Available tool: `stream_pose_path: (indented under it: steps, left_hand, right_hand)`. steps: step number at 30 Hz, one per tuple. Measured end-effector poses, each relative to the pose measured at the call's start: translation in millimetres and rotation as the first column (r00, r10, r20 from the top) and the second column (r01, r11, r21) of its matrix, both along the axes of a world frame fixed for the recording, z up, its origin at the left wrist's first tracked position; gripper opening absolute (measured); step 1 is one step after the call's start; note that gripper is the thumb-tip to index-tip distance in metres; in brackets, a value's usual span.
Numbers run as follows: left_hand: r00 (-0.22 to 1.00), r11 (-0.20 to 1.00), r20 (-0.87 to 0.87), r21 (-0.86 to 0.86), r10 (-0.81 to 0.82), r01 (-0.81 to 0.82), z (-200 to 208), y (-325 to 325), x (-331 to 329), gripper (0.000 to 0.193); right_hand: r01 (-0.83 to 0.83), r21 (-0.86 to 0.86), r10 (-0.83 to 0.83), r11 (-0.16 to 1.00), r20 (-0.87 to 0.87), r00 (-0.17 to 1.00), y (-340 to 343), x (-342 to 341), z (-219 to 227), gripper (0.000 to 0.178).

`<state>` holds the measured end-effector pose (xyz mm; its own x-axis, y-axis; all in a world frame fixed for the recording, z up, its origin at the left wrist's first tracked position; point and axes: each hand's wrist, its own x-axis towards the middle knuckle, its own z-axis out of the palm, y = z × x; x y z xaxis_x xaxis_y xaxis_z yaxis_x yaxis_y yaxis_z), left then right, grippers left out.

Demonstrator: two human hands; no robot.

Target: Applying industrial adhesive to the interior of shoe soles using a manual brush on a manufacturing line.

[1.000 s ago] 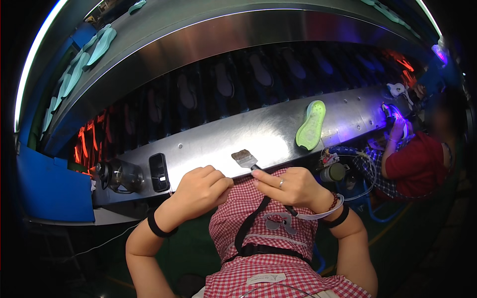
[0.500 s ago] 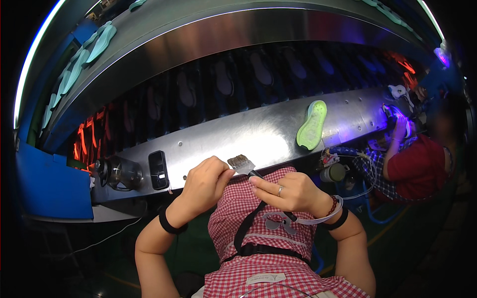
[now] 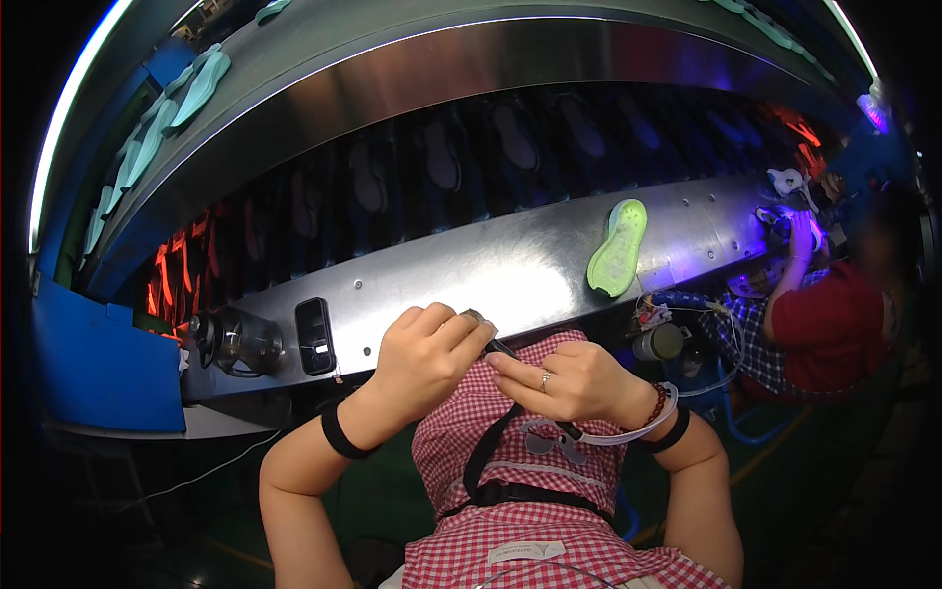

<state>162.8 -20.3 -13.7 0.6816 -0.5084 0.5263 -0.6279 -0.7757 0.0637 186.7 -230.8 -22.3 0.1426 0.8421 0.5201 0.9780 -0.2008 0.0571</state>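
A flat brush (image 3: 503, 349) with a black handle is held between my two hands, above the bench's near edge. My right hand (image 3: 581, 381) grips its handle, with a pale tube running from the handle's end past my wrist. Closed around the brush's head is my left hand (image 3: 424, 353), whose fingers hide most of the bristles; only a little of the tip shows above them. Farther off, to the right of my hands, a lime-green shoe sole (image 3: 620, 251) lies on the metal bench (image 3: 442, 270), apart from both hands.
A clear jug (image 3: 247, 340) and a black tray (image 3: 314, 339) stand at the bench's left end. Behind the bench runs a dark row of soles (image 3: 442, 157); pale teal soles (image 3: 201, 90) lie on the upper belt. At right, a co-worker (image 3: 834, 319) works beside a lidded container (image 3: 662, 341).
My left hand has moved right and closed over the brush's bristles, which were in plain sight before. My right hand keeps its grip. At right, the co-worker's arm has shifted.
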Motion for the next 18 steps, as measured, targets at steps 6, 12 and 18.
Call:
stream_pose_path:
  steps: [6,12,18]
  left_hand:
    - [0.993,0.987,0.105,0.158,-0.055,0.038,5.5,-0.5,2.1,0.017]
    - [0.983,0.951,0.152,0.305,-0.103,0.053,8.9,2.7,1.6,0.017]
    - [0.953,0.972,0.27,0.222,-0.138,0.077,4.1,7.6,5.4,0.01]
  right_hand:
    - [-0.026,0.007,0.026,1.0,0.003,1.0,1.5,0.8,2.5,0.011]
    - [-0.023,0.027,0.023,0.999,0.008,1.0,4.8,1.3,6.0,0.009]
    - [-0.013,0.053,0.015,0.999,-0.041,0.999,5.1,2.4,8.3,0.008]
